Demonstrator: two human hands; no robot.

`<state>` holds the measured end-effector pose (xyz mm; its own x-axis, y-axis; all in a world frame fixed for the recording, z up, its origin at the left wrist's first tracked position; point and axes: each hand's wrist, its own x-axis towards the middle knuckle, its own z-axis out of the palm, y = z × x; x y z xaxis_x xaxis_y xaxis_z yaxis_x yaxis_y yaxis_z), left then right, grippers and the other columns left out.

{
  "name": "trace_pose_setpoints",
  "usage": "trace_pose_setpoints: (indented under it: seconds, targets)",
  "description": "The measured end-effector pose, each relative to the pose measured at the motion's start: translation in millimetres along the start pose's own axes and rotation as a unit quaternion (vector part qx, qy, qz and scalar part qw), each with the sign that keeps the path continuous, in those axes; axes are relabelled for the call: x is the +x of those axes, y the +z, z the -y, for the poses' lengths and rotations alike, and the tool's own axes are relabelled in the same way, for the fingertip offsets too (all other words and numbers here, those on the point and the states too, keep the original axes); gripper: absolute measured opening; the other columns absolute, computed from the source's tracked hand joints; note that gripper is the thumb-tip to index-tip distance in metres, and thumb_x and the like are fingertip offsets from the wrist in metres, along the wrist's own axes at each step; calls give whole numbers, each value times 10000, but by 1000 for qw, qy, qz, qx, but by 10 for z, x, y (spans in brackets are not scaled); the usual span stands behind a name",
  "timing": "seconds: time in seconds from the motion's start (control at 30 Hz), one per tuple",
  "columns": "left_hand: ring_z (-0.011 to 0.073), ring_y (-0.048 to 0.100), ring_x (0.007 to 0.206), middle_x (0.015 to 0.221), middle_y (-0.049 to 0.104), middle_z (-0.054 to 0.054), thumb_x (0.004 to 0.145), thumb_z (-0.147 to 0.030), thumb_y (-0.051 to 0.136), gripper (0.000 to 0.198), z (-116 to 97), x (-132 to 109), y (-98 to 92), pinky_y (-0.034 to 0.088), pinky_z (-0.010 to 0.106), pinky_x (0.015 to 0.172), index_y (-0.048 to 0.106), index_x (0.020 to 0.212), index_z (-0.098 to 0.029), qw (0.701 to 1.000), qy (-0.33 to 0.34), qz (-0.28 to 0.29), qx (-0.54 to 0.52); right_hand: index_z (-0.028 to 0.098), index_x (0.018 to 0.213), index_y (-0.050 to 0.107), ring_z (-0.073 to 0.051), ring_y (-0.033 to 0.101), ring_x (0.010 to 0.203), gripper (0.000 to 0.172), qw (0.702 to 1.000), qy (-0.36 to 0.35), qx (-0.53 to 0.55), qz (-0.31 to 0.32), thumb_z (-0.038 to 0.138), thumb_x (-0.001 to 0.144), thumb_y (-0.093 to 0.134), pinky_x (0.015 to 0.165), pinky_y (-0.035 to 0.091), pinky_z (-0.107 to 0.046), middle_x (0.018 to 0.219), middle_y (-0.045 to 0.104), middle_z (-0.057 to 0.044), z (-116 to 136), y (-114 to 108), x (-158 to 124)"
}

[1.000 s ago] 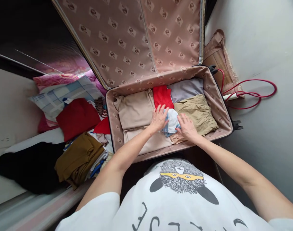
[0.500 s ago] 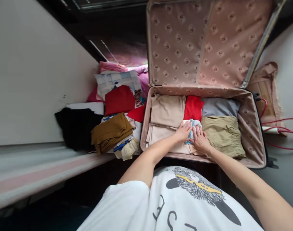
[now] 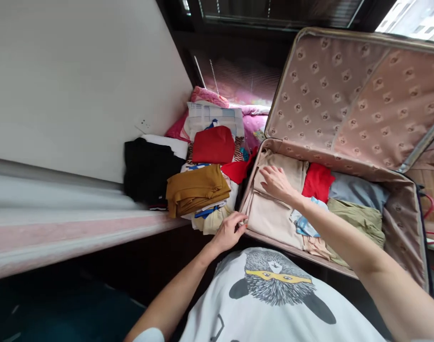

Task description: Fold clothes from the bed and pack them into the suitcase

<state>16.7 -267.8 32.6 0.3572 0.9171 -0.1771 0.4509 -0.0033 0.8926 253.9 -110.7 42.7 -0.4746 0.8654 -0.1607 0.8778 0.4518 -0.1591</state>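
The open suitcase (image 3: 404, 240) has a pinkish patterned lining and holds folded clothes. My right hand (image 3: 276, 183) lies over a folded beige garment (image 3: 291, 168) in its back left part, fingers stretched out and holding nothing. At the front left corner, my left hand (image 3: 231, 231) touches the rim with thumb and fingers apart. Between them lies a pale pink folded garment (image 3: 270, 218). Right of it are a blue-and-white cloth (image 3: 305, 225), partly behind my right forearm, a red garment (image 3: 317, 181), a grey garment (image 3: 357, 190) and a khaki garment (image 3: 362, 221).
Left of the suitcase is a clothes pile with a mustard garment (image 3: 197, 187), a red one (image 3: 214, 145) and a black one (image 3: 150, 171). A white wall (image 3: 77, 85) bounds the left side. The raised lid (image 3: 348, 95) stands behind.
Both hands have left the blue-and-white cloth and moved left, the right to the beige garment, the left to the corner. The view has turned left, so the suitcase appears further right.
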Motion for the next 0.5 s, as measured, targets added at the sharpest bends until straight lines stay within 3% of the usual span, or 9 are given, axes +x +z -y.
trace_pose_setpoints:
  seconds: [0.1, 0.23, 0.33, 0.43, 0.5]
  targets:
    - [245, 712, 962, 1098, 715, 104, 960, -317, 577, 260, 44, -123, -171, 590, 413, 901, 742, 1142, -231, 998, -31, -33, -43, 107, 1276, 661, -339, 535, 1196, 382, 998, -44, -15, 45, 163, 931, 508, 1055, 336, -474, 1270, 648, -223, 319, 53, 717]
    - [249, 712, 960, 1084, 720, 90, 962, -347, 592, 239, 143, -257, -356, 594, 428, 894, 741, 1126, -257, 994, -48, -55, -76, 53, 1173, 741, -406, 490, 1324, 348, 992, 10, -5, 125, 154, 899, 551, 1157, 239, -591, 1264, 671, -286, 470, 335, 1391]
    - [252, 712, 959, 1072, 722, 89, 965, -362, 595, 236, 260, -338, -495, 592, 435, 901, 740, 1125, -268, 992, -59, -72, -84, 20, 1114, 759, -444, 515, 1338, 335, 985, 68, 2, 158, 257, 920, 623, 1163, 251, -650, 1192, 706, -303, 422, 532, 1693]
    - [255, 712, 973, 1088, 722, 91, 970, -352, 582, 239, 376, -390, -620, 586, 442, 927, 738, 1132, -269, 990, -68, -87, -85, -2, 1049, 768, -398, 611, 1251, 431, 977, 89, 6, 191, 401, 963, 645, 1158, 346, -571, 1058, 735, -274, 325, 651, 1865]
    - [250, 714, 977, 1108, 724, 94, 971, -342, 577, 242, 433, -400, -688, 586, 436, 934, 737, 1135, -262, 989, -71, -90, -90, 47, 1031, 770, -343, 662, 1170, 410, 972, 84, 8, 218, 441, 954, 686, 1117, 435, -517, 1020, 742, -216, 254, 673, 1924]
